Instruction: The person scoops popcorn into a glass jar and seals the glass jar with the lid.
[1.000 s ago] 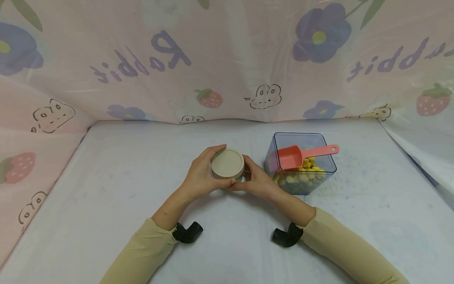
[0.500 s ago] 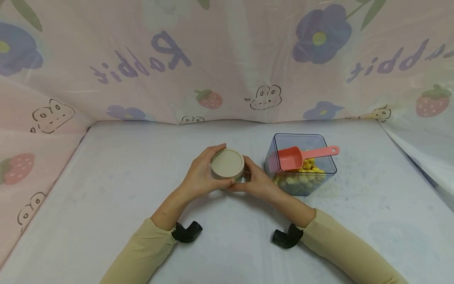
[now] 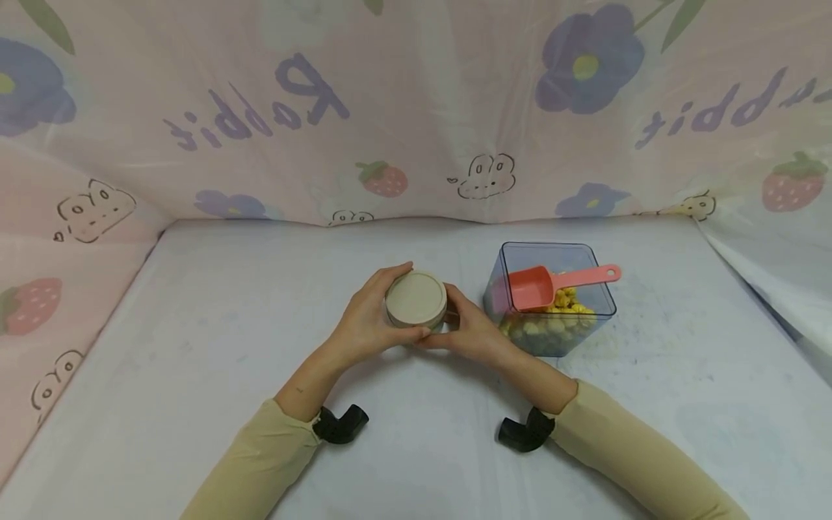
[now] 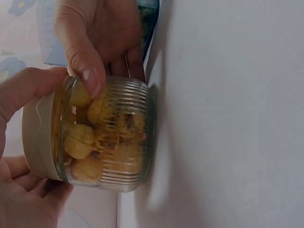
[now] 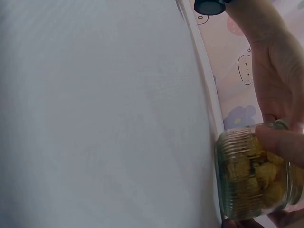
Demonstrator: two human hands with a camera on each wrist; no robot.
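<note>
A ribbed glass jar [image 4: 118,137] with yellow popcorn inside stands upright on the white surface, a beige lid [image 3: 416,297] on its mouth. My left hand [image 3: 364,325] curls around the lid from the left, thumb along its near edge. From the right, my right hand [image 3: 477,332] grips the glass body below the lid, as the left wrist view shows with its thumb on the ribbed wall. Both thumbs nearly meet at the jar's near side.
To the right of the jar stands a clear bluish square container [image 3: 549,339] partly filled with yellow popcorn. A pink scoop [image 3: 533,289] lies across its top, handle sticking out over the right rim. Behind, a printed curtain [image 3: 416,108] hangs along the table's far edge.
</note>
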